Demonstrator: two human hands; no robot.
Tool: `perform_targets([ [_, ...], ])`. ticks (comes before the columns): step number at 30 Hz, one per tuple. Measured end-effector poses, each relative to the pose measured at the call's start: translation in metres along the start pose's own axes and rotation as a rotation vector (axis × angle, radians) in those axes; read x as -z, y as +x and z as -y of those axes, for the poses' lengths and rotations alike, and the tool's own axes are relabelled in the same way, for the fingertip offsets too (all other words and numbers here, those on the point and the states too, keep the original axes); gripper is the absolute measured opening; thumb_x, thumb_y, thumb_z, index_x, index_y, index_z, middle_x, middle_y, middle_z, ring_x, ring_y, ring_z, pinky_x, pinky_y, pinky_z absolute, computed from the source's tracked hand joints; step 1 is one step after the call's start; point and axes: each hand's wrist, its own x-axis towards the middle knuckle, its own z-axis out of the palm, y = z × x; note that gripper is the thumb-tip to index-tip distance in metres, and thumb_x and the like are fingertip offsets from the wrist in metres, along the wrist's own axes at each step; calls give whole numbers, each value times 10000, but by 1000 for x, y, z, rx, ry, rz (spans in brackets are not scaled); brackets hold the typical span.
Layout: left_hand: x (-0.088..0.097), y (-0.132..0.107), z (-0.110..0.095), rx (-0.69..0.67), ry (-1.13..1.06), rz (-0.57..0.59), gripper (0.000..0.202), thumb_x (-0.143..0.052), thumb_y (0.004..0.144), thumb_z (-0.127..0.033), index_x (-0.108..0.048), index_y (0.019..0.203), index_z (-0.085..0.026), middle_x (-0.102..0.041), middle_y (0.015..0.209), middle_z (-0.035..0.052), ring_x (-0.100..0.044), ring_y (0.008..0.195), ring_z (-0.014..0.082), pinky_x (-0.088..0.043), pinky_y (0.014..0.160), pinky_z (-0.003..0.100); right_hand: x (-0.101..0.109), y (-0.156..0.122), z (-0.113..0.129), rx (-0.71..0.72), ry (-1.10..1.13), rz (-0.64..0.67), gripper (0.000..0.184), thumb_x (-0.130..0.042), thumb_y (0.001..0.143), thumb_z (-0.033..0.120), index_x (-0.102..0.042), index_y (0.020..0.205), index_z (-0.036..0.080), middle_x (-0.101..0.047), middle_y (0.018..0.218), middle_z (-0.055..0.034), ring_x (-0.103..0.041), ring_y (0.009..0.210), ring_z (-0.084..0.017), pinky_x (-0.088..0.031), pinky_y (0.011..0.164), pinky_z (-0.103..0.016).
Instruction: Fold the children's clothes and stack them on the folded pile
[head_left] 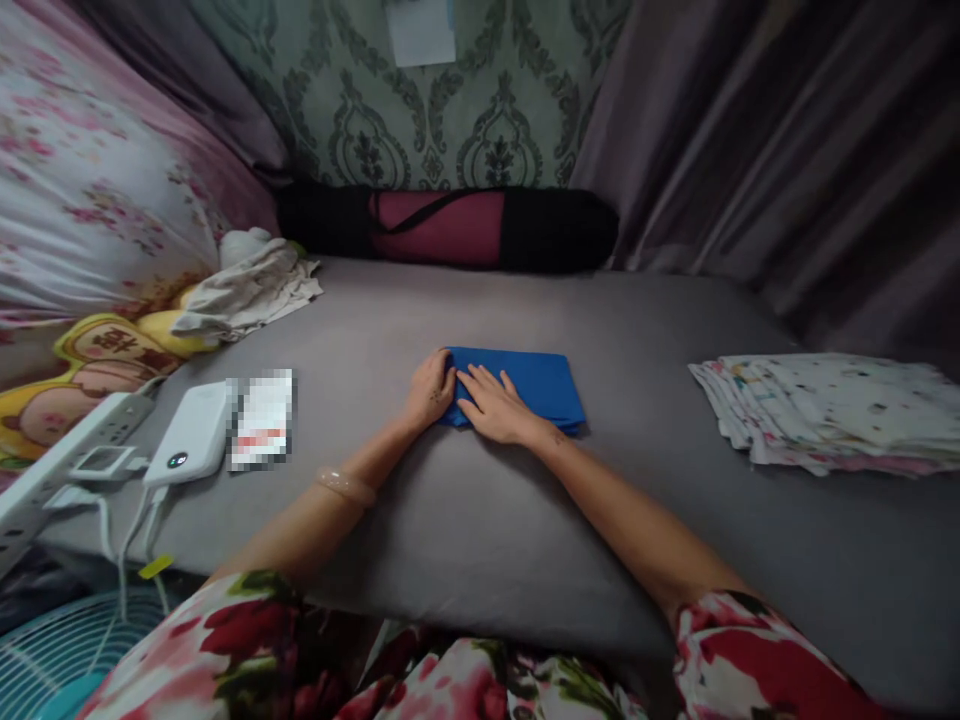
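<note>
A folded blue cloth [544, 385] lies flat as a rectangle on the grey bed sheet, in the middle of the head view. My right hand [495, 402] rests on its left part, palm down with the fingers spread. At the cloth's left edge lies my left hand [433, 388], its fingers stretched out and its side against the fabric. The two hands are close to each other. Some of the cloth's left end is hidden under them.
To the right lies a stack of folded printed cloths [840, 410]. On the left are a white power bank [193, 430], a power strip [75, 450] with cables, a crumpled cloth [251, 290] and a yellow plush [112, 360]. A long black-and-maroon bag [442, 225] lines the wall. A fan [67, 650] stands below.
</note>
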Motion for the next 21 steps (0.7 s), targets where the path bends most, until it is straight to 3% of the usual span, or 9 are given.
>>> perform_targets([
  [3,13,-2,-4,142,79,-34,440,-453,896,-366,-555,1231,-100,-543,1288,185,-480,1232,280,-379,1048,418,29,-8,-25,-70,132,-118,446,-386,962,335,-513,1365,191,-512,1408,-90,-440,1310,-204,-293,1112,-393],
  [5,24,-2,-4,271,114,-36,408,-501,862,-438,-639,1124,-157,-584,1197,171,-509,1173,318,-404,993,467,51,-18,-49,-201,190,-204,344,-423,939,258,-663,1175,189,-657,1215,-82,-574,1146,-191,-398,1013,-327],
  [7,35,-1,-2,390,93,23,374,-517,837,-469,-692,1006,-186,-630,1077,159,-552,1099,330,-430,933,466,70,-30,-75,-398,285,-197,287,-455,909,199,-722,1006,165,-721,1015,-75,-645,953,-169,-476,843,-263],
  [10,44,2,4,517,-71,146,324,-570,784,-472,-708,876,-195,-678,837,103,-619,946,289,-469,805,364,88,-44,-104,-747,440,-140,229,-504,896,213,-719,896,133,-686,708,-40,-581,562,-101,-414,508,-193],
  [12,46,4,7,572,-185,188,294,-627,729,-464,-701,814,-193,-668,709,65,-633,843,256,-462,703,302,93,-49,-114,-897,511,-71,218,-520,897,219,-700,818,124,-612,577,-9,-453,413,-62,-315,406,-180],
  [16,45,7,5,627,-266,241,293,-678,666,-461,-682,729,-175,-641,620,44,-619,695,215,-411,583,264,91,-49,-115,-950,518,57,253,-579,869,220,-631,635,138,-511,469,25,-366,359,-45,-250,369,-179],
  [21,44,10,-8,620,-269,289,290,-687,657,-449,-654,682,-162,-598,585,27,-571,611,177,-357,527,249,82,-43,-99,-878,445,74,382,-621,842,269,-515,490,166,-404,395,51,-330,360,-51,-235,380,-193],
])
